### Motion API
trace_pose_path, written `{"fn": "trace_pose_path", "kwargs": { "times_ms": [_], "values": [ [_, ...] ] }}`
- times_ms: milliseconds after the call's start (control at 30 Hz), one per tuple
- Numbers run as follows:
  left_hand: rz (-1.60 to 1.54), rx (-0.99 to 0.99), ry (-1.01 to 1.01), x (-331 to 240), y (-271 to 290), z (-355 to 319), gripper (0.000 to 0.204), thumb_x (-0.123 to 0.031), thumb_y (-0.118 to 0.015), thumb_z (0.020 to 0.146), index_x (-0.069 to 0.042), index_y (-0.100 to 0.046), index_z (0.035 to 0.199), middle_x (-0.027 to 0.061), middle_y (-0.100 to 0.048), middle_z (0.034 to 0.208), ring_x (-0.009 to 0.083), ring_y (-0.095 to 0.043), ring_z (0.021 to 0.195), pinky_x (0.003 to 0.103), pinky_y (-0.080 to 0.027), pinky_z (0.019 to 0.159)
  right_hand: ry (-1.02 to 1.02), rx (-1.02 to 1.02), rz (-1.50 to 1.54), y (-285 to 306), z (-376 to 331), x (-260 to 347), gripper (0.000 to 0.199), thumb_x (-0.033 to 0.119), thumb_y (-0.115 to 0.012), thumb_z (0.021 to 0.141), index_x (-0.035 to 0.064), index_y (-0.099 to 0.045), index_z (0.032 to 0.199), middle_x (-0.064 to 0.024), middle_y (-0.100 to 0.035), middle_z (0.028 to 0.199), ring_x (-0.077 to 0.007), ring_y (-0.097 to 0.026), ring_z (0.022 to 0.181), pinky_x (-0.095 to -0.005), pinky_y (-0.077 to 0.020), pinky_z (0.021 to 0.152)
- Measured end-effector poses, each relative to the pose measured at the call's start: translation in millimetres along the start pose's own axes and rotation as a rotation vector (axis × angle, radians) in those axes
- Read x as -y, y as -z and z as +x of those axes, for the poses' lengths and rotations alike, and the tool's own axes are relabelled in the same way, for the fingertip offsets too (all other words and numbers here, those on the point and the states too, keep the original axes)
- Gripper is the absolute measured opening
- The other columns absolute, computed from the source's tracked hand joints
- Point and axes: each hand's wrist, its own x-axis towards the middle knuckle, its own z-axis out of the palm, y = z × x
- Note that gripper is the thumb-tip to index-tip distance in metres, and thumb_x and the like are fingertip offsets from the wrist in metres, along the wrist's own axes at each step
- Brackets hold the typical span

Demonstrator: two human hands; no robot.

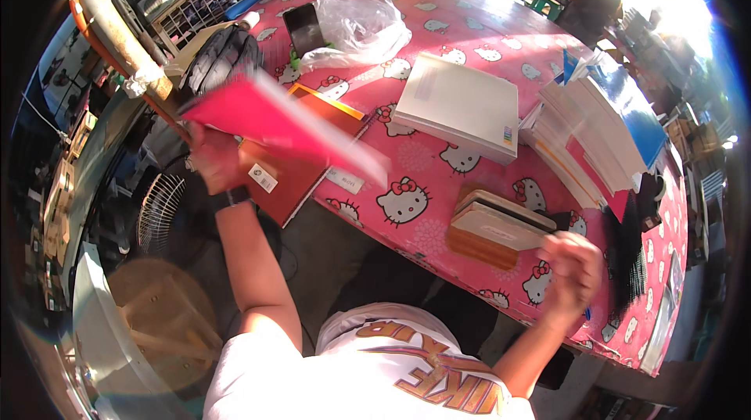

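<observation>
My left hand (215, 160), closed on its near end, holds a bright pink notebook (262, 119) with a pale edge, smeared by motion. It is raised over a brownish-red book (274, 185) with a white barcode sticker, which overhangs the table's left edge. My right hand (575, 271), fingers curled and slightly blurred, is over the near right of the table. Beside it stands a wooden block (497, 228) with a dark slot along its top. Whether the fingers touch the block or hold anything cannot be made out.
A thick white stack of paper or books (458, 99) lies mid-table on the pink patterned cloth (438, 248). White and blue folders (587, 134) lean at the right. A clear plastic bag (360, 25), a black phone (303, 27) and a dark backpack (223, 56) are farther back. A stool (168, 310) stands left.
</observation>
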Motion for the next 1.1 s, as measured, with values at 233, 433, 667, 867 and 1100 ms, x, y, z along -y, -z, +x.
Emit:
{"fn": "trace_pose_path", "kwargs": {
  "times_ms": [233,433,667,867,1100],
  "values": [
    [-0.917,0.882,0.1,127,-82,-33,0.038,-0.026,-0.046,0.097,-0.007,-0.046,0.129,0.006,-0.06,0.108,0.0169,-0.053,0.108,0.036,-0.034,0.103,-1.049,0.372,0.568,-162,-27,-88,0.061,0.02,-0.066,0.085,0.0032,-0.035,0.134,-0.011,-0.038,0.136,-0.0195,-0.041,0.123,-0.0354,-0.0431,0.094],
    [-0.339,0.583,0.418,65,-95,-71,0.042,-0.023,-0.051,0.094,-0.003,-0.042,0.131,0.008,-0.057,0.115,0.0176,-0.051,0.112,0.035,-0.033,0.104,-1.153,0.297,0.888,-170,-25,-90,0.036,0.009,-0.062,0.086,0.0034,-0.051,0.119,-0.0076,-0.06,0.11,-0.0156,-0.059,0.1,-0.0337,-0.0489,0.087],
    [0.651,0.4,0.736,-15,-54,-91,0.047,-0.018,-0.055,0.092,0.002,-0.04,0.132,0.0106,-0.054,0.124,0.0186,-0.049,0.117,0.034,-0.033,0.103,-0.812,0.259,0.541,-161,2,-107,0.032,0.007,-0.061,0.086,0.0024,-0.05,0.116,-0.0059,-0.059,0.105,-0.0115,-0.058,0.094,-0.0271,-0.049,0.079],
    [1.815,0.455,0.057,-9,-19,2,0.032,-0.017,-0.046,0.091,-0.001,-0.057,0.116,0.0212,-0.062,0.109,0.0389,-0.062,0.091,0.043,-0.05,0.08,-0.904,0.784,0.404,-175,-15,-106,0.037,0.019,-0.054,0.093,0.0044,-0.043,0.125,-0.008,-0.059,0.112,-0.0114,-0.059,0.089,-0.0275,-0.0484,0.073],
    [2.229,0.19,-0.1,53,73,-3,0.021,-0.028,-0.055,0.084,-0.016,-0.061,0.099,0.0104,-0.057,0.1,0.0347,-0.057,0.093,0.049,-0.049,0.073,-0.691,0.952,0.185,-82,-33,-63,0.025,0.012,-0.057,0.091,0.0029,-0.055,0.114,-0.0087,-0.061,0.112,-0.0142,-0.059,0.094,-0.027,-0.0475,0.076]
  ]
}}
